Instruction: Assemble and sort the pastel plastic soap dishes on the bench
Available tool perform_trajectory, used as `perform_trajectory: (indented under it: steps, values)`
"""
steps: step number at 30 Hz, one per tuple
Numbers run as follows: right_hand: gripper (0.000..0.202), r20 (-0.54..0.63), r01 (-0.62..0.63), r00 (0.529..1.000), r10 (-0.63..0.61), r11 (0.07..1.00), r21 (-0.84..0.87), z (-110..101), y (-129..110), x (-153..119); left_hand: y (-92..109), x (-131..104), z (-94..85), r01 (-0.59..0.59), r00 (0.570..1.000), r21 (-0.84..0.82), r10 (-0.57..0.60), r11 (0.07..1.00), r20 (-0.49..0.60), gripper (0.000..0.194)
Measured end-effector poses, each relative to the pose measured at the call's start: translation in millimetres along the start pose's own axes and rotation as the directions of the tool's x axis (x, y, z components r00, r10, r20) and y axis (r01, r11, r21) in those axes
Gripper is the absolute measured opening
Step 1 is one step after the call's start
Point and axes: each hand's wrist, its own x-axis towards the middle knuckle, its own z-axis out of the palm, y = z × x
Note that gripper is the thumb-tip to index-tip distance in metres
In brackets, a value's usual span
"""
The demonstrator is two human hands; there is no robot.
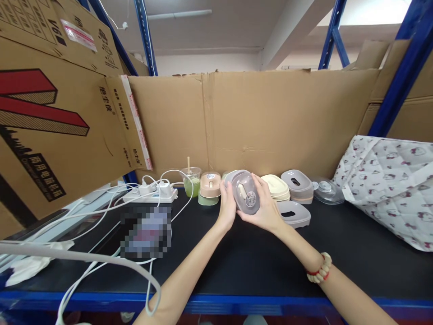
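Observation:
Both my hands hold a small grey plastic box with a clear lid (pixel 246 192), raised over the black tabletop and tilted so its lid faces me. A round sticker and a pale handle-like piece show on the lid. My left hand (pixel 227 205) is closed on the box's left side, with its thumb up along the edge. On the right side, my right hand (pixel 265 205) wraps round the box from below and behind. A grey tray with an oval slot (pixel 297 215) lies just right of my right hand. Behind that hand sit stacked cream pieces (pixel 274 186).
Stacked grey pieces (pixel 297 184), a clear lid (pixel 327 192) and a patterned bag (pixel 392 189) stand right. Left are a pink-and-green box (pixel 209 186), a green drink (pixel 192 185), a power strip (pixel 165 195) and loose white cables (pixel 98 256). Cardboard (pixel 257 122) walls the back.

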Motion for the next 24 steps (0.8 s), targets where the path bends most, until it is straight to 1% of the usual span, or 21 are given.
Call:
perform_trajectory:
  steps: [2, 3, 7, 11, 16, 21, 22, 24]
  values:
    - [0.097, -0.016, -0.003, 1.0, 0.002, 1.0, -0.031, 1, 0, 0, -2, 1, 0.1, 0.035, 0.999, 0.008, -0.035, 0.999, -0.024, 0.038]
    - [0.097, -0.026, -0.006, 1.0, 0.005, 0.999, -0.037, 1, 0, 0, -3, 2, 0.2, 0.035, 0.999, 0.006, -0.034, 0.999, -0.019, 0.038]
    - [0.097, -0.043, -0.042, 0.998, 0.041, 0.999, -0.02, 2, 1, 0, -2, 2, 0.1, -0.003, 0.999, 0.017, 0.002, 1.0, 0.036, 0.039]
    - [0.093, -0.044, -0.085, 0.995, 0.086, 0.996, 0.03, 0, 2, 1, 1, 2, -0.4, -0.018, 1.0, 0.068, 0.018, 0.997, 0.009, 0.036]
    - [0.091, -0.037, -0.135, 0.99, 0.138, 0.988, 0.076, -3, 4, 3, 1, 1, 0.3, 0.007, 0.999, -0.01, -0.007, 1.0, 0.043, 0.033]
    - [0.091, -0.02, -0.126, 0.992, 0.128, 0.99, 0.057, 0, 3, 2, 7, -3, 1.6, 0.057, 0.997, -0.079, -0.052, 0.995, 0.052, 0.031]
    - [0.091, -0.021, -0.121, 0.992, 0.122, 0.991, 0.057, 1, 2, 2, 9, -4, 1.7, 0.062, 0.996, -0.091, -0.056, 0.994, 0.064, 0.034]
    - [0.09, -0.019, -0.111, 0.993, 0.113, 0.992, 0.066, 2, 2, 2, 11, -5, 2.2, 0.062, 0.995, -0.112, -0.051, 0.992, 0.09, 0.046]
